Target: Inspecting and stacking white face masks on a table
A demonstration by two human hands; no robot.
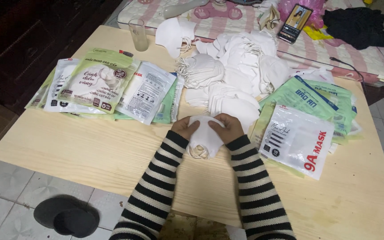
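Masks (pixel 204 135), a small white stack, sit in both hands near the middle of the tabletop (pixel 90 151), a bit toward the near edge. The left hand (pixel 185 127) pinches the stack's left side. The right hand (pixel 227 127) pinches its right side. A big pile of loose masks (pixel 236 75) lies just behind them, toward the far edge. Bags (pixel 107 86) lie at the left edge, more bags (pixel 303 129) by the right edge. A glass (pixel 138 34) stands at the far left corner.
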